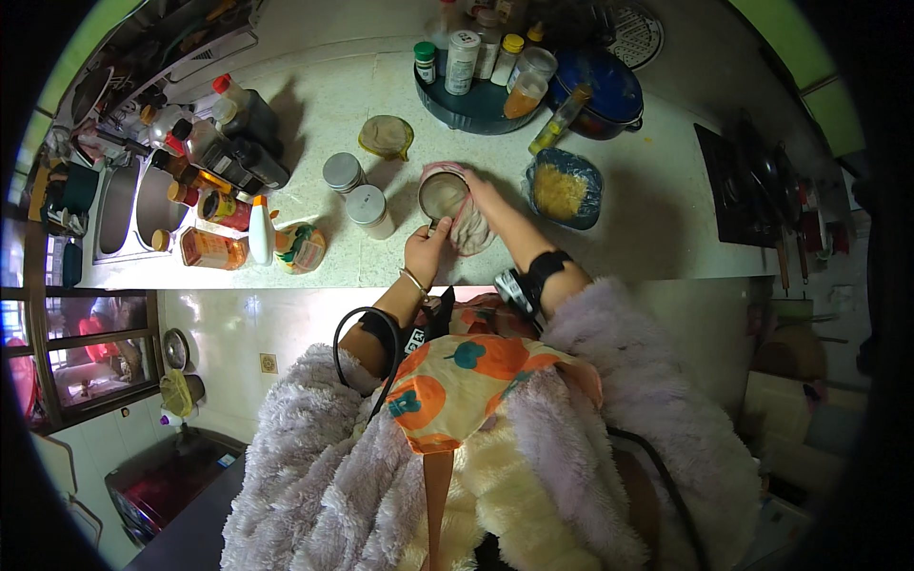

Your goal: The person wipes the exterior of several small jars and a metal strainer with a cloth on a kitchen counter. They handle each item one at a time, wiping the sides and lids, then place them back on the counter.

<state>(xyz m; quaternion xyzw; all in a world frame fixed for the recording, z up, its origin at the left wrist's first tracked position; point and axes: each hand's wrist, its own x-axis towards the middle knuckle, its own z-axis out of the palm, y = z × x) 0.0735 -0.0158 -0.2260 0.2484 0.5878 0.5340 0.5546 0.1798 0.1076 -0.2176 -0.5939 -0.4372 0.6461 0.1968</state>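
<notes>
Before me, my left hand holds a small round metal cup by its handle over the countertop. My right hand presses a pinkish-grey cloth against the cup's right side; the cloth also shows along its far rim. Its fingertips are partly hidden. To the left stand two jars with silver lids, close together. A yellow-edged dish with a greyish content sits behind them. Right of my hands is a plastic-lined container of yellowish food.
A dark round tray carries several seasoning bottles at the back, beside a blue lidded pot. Several bottles and a spray bottle stand left, near the double sink. A black cooktop lies far right.
</notes>
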